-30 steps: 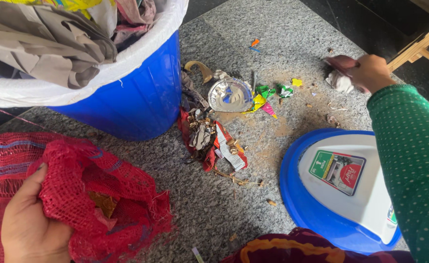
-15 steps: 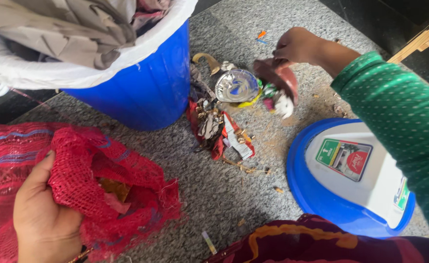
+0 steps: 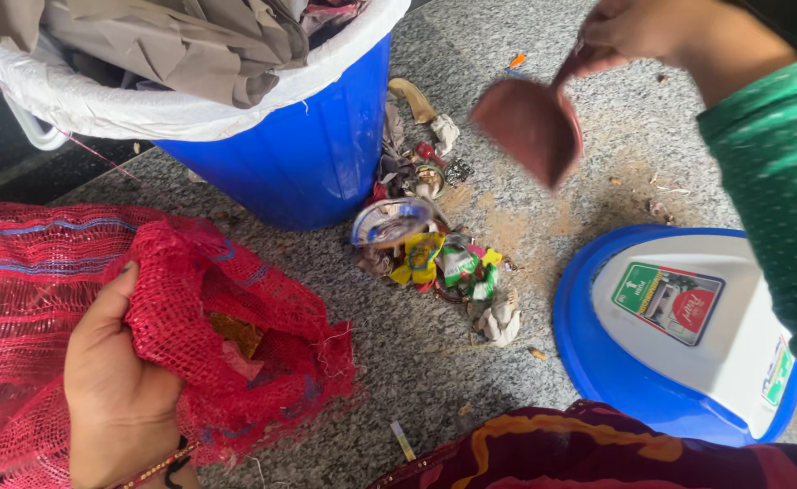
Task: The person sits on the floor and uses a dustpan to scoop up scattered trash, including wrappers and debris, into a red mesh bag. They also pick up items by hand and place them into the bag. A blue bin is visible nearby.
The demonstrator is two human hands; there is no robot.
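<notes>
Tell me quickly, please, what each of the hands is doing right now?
Left hand: closed on the red mesh sack.
Right hand: closed on a reddish-brown flat scraper.

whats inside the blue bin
The blue bin has a white liner folded over its rim and is heaped with crumpled grey-brown paper or cloth, plus a bit of pinkish fabric at the back. Anything beneath that heap is covered.

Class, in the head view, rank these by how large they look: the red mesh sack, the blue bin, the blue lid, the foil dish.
1. red mesh sack and blue bin: both cropped, sack nearer, unranked
2. blue lid
3. foil dish
</notes>
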